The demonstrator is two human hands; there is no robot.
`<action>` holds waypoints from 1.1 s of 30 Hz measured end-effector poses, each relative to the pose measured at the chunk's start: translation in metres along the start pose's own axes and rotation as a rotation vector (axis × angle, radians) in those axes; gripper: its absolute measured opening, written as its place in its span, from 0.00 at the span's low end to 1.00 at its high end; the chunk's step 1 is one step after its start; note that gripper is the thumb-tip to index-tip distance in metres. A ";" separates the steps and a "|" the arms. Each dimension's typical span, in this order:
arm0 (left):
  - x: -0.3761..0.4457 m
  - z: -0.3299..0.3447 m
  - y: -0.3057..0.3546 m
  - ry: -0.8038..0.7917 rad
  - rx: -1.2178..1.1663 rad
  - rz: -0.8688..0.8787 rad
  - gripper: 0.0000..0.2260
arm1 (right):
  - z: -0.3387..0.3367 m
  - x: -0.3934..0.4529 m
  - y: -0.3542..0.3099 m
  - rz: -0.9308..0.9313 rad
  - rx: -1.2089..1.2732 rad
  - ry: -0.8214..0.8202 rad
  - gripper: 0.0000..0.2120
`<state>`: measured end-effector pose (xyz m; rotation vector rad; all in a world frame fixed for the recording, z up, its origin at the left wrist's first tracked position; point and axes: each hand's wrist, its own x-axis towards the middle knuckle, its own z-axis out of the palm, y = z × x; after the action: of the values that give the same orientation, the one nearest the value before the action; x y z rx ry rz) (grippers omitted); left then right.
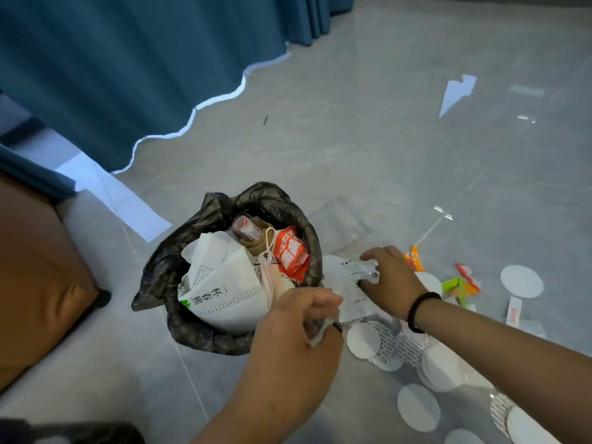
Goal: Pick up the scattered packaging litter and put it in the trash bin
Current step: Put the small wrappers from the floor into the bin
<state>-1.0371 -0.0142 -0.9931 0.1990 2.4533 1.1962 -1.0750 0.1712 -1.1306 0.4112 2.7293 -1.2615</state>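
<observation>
two hands work one crumpled white plastic wrapper [347, 285] just beside the rim of the black-bagged trash bin [224, 334] – the right hand [389, 283] has its fingers curled over the wrapper's top, the left hand [301, 318] pinches its lower edge. the film looks light, soft and slippery, so it should crush small if taken in a bunched fistful rather than by one corner. the bin is already heaped, so it may need pressing down. more litter – round white paper discs [522, 281], orange and green snack packets [461, 283] – lies on the grey tiled floor [352, 139].

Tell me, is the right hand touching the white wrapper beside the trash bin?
Touching. The head view shows the right hand pinching the white wrapper.
</observation>
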 end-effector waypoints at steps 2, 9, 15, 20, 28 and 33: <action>0.006 -0.005 0.005 0.002 -0.081 -0.069 0.14 | 0.001 0.026 0.000 -0.070 -0.142 -0.032 0.22; 0.034 -0.017 0.019 0.029 -0.190 -0.162 0.12 | 0.001 0.111 -0.003 -0.267 -0.541 -0.164 0.25; 0.038 -0.022 0.010 0.040 -0.176 -0.119 0.13 | 0.027 0.147 -0.019 -0.355 -0.797 -0.312 0.34; 0.039 -0.029 0.004 0.047 -0.124 -0.111 0.15 | 0.041 0.145 -0.014 -0.414 -1.020 -0.272 0.14; 0.048 -0.040 0.012 0.063 -0.096 -0.101 0.12 | 0.015 0.102 0.018 -0.283 -0.795 -0.134 0.16; 0.039 -0.042 0.010 0.004 -0.043 -0.093 0.12 | -0.032 0.039 0.002 -0.052 0.023 0.014 0.12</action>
<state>-1.0899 -0.0267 -0.9735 0.0696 2.4103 1.2089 -1.1114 0.2045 -1.1199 0.3544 2.7565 -1.3083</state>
